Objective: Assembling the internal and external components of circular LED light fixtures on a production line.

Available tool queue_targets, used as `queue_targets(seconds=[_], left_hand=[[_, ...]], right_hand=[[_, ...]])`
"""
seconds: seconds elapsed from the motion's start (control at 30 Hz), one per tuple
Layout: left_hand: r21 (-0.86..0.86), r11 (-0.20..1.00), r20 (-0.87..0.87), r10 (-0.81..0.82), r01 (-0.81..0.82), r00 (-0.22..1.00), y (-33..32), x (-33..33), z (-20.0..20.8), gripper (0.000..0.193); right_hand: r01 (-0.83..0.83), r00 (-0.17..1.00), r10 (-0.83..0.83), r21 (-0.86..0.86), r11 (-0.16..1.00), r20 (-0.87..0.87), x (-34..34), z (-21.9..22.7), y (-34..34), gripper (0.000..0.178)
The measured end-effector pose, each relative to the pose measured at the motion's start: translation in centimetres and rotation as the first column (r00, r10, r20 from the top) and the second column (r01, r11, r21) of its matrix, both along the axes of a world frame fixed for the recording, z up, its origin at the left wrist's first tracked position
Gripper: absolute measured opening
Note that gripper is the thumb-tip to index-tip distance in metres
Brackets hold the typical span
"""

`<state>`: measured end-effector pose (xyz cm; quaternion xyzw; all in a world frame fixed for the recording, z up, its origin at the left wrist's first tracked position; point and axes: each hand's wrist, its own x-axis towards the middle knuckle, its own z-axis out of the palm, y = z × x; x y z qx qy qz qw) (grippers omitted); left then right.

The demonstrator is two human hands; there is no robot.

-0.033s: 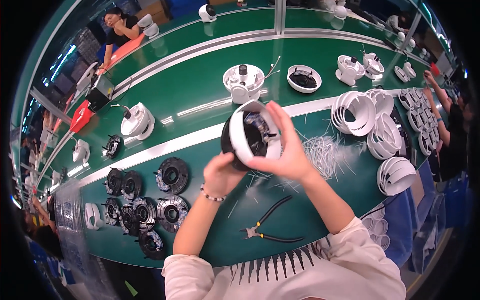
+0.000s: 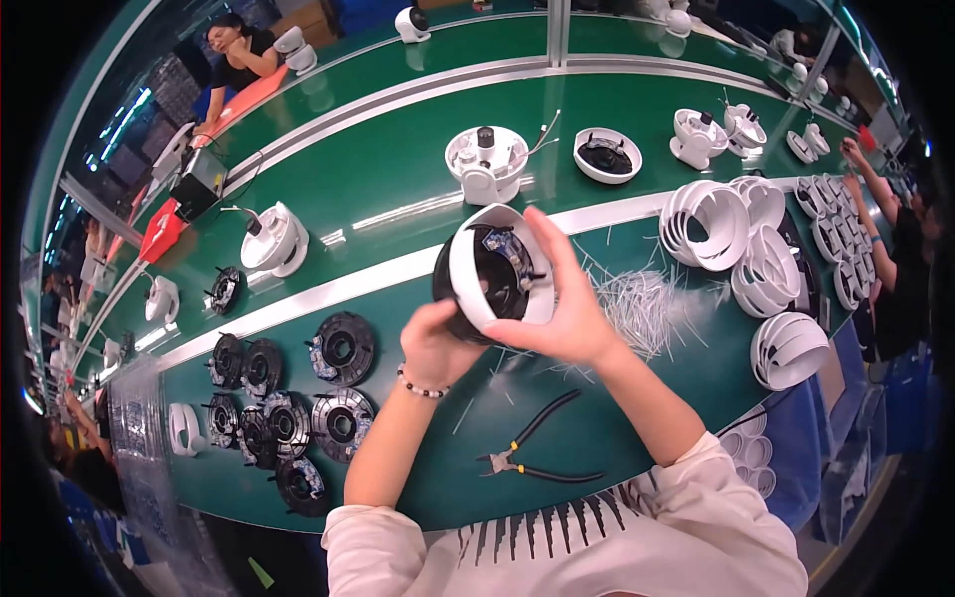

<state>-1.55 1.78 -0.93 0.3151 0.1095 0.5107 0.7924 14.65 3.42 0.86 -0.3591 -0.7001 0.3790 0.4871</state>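
Both my hands hold a white plastic ring shell point(image 2: 465, 269) with a black round part point(image 2: 445, 274) fitted into it, raised above the bench and tilted. Inside the ring a small blue circuit board point(image 2: 503, 242) shows. My left hand point(image 2: 438, 343) closes around the black part at the lower left, its fingers partly hidden behind it. My right hand point(image 2: 569, 316) grips the white shell from the right, thumb along the lower rim and fingers up its far side. Diagonal cutters point(image 2: 509, 460) with black and yellow handles lie on the bench below, jaws apart.
Several black discs with circuit boards point(image 2: 343, 348) lie at the left. Cut white plastic strips point(image 2: 642, 313) are heaped to the right, beside stacked white rings point(image 2: 701, 224). Half-built white camera housings point(image 2: 484, 164) stand on the green conveyor point(image 2: 388, 159). Co-workers sit at far left and right.
The ring and black part have shifted slightly left and tipped a little, so more of the inside faces me. Both hands move with them, still holding.
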Motion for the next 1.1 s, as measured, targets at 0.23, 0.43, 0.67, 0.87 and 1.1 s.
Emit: queue_targets(seconds=[0.23, 0.43, 0.67, 0.87, 1.1], left_hand=[[-0.240, 0.970, 0.095, 0.052, -0.028, 0.994, 0.7, 0.3, 0.3, 0.070], [-0.287, 0.946, 0.074, 0.182, -0.154, 0.981, 0.8, 0.8, -0.5, 0.048], [-0.273, 0.921, -0.006, 0.288, -0.279, 0.958, 0.5, 1.8, -0.7, 0.053], [-0.232, 0.915, 0.035, 0.346, -0.329, 0.938, -0.1, 1.8, -1.9, 0.050], [-0.341, 0.919, 0.093, 0.241, -0.196, 0.966, 0.3, 1.7, -2.2, 0.052]], right_hand=[[0.055, 0.989, -0.061, 0.047, 0.997, 0.134, -0.1, 0.2, -0.5, 0.110], [0.020, 0.996, -0.016, -0.035, 0.999, 0.092, 0.1, 0.4, -0.5, 0.110], [0.050, 0.966, -0.063, 0.057, 0.997, 0.252, -0.7, -0.2, -1.1, 0.112], [-0.041, 0.939, -0.020, 0.171, 0.984, 0.343, 0.2, -0.1, -0.6, 0.112], [-0.086, 0.973, 0.108, -0.114, 0.990, 0.205, 0.5, -0.2, -0.3, 0.109]])
